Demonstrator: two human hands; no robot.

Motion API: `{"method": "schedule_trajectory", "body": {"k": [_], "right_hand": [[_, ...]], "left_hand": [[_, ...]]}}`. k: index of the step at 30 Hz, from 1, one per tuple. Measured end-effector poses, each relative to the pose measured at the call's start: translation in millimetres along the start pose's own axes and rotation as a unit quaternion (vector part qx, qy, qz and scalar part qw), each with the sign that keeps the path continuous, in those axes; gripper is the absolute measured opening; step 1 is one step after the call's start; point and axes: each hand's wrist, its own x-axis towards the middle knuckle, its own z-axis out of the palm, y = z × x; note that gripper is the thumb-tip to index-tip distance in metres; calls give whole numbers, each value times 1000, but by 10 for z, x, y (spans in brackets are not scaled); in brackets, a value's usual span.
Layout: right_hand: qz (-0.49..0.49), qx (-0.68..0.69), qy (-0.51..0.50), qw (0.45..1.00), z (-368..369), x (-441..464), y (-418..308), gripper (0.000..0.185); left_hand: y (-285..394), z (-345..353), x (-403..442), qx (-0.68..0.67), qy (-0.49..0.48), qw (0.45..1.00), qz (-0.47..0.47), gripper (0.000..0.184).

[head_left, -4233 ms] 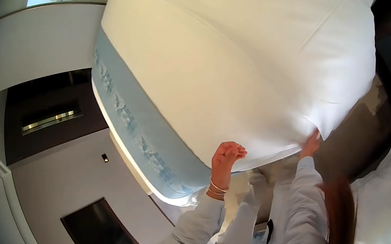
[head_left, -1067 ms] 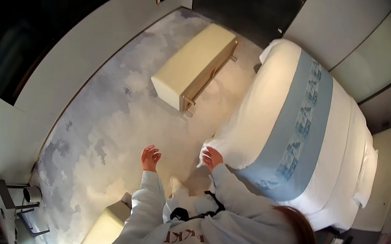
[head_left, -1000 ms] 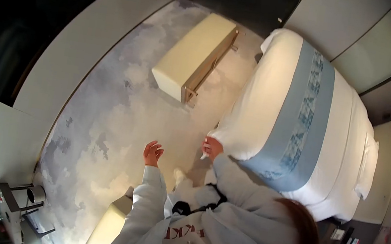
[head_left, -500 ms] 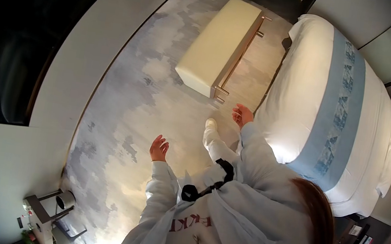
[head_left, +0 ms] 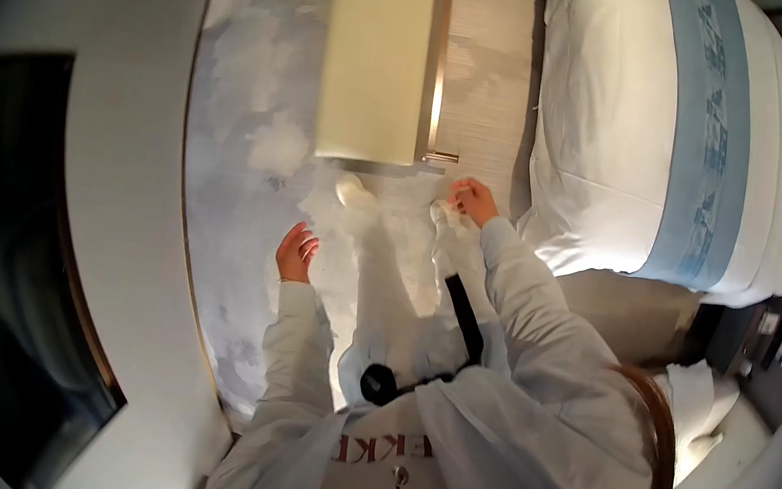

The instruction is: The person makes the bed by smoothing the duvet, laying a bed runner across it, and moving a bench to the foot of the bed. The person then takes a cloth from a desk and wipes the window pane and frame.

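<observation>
Standing on the cloud-patterned carpet point(head_left: 218, 249), with both shoes point(head_left: 354, 190) just short of the near edge of the cream padded seat point(head_left: 380, 61), straight ahead. Holding the left hand point(head_left: 297, 253) out over the carpet, relaxed and half spread, fingers slightly curved, with room on every side and well apart from the wall point(head_left: 136, 55). Reaching farther forward with the right hand point(head_left: 475, 202), likewise loose, fingers parted and bent, near the metal foot point(head_left: 442, 157) at the seat's right corner and not far from the bed point(head_left: 601, 124). To the right, past a narrow strip of carpet, along the bed's edge with its white cover and blue runner point(head_left: 710, 140). To the left, between seat and wall, along a somewhat wider lane of carpet, bounded by the straight line at the wall's foot.
</observation>
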Motion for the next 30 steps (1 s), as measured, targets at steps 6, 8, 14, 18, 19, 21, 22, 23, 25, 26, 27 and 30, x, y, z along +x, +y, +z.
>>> {"method": "schedule_trajectory", "body": {"k": [6,8,14,18,19,21,22,23,25,26,27,30], "right_hand": [[-105,-228,231,940,128,990,1289,27],[-213,-378,311,846,313,1395,1451,33],[-14,-603,225,765,484,2665,1665,34],[-35,-555,15,831,-30,2902,1776,24],[-84,-586,-29,805,-138,2928,1810,23],[-136,-603,12,786,-169,2936,1911,28],[-159,-606,43,778,-162,2951,2007,28],[-141,-599,2,788,-141,2966,2082,28],[-94,-593,-81,796,-225,2950,1868,26],[-138,-605,-54,783,-283,2893,1748,24],[-161,-599,-45,784,-298,2915,1808,24],[-193,-566,-31,801,-286,2969,2157,24]], "left_hand": [[-5,389,2187,158,-70,984,-44,28],[-74,430,2834,224,-89,970,-14,28],[-284,917,4193,353,-23,934,50,34],[-637,942,4791,296,7,948,119,40],[-739,928,4869,328,27,915,231,40],[-838,967,5026,328,36,912,242,40],[-863,1059,4998,333,44,910,244,40],[-822,1130,4957,270,-2,950,158,44],[-824,1489,4784,116,-5,990,84,49],[-817,1492,4730,142,-8,986,88,50],[-856,1399,4821,139,-6,987,82,50],[-942,1045,5064,159,66,979,109,52]]}}
